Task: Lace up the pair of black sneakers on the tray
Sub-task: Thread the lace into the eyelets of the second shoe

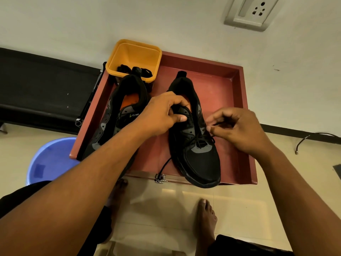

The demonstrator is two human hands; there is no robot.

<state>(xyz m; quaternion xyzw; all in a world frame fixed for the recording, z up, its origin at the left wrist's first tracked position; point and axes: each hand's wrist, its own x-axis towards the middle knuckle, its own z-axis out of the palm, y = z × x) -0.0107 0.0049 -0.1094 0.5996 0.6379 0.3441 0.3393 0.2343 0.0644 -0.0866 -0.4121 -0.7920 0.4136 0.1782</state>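
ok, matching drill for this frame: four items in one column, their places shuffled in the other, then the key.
Items
1. yellow tub
2. blue bucket
3. sneaker on the right
4. wall socket

Places
A. on the floor, left of the tray
B. on the wall, top right
C. at the tray's far-left corner, black laces inside
D. toe past the tray's near edge, its lace pinched by the right hand

Pairs: 1-C, 2-A, 3-D, 4-B
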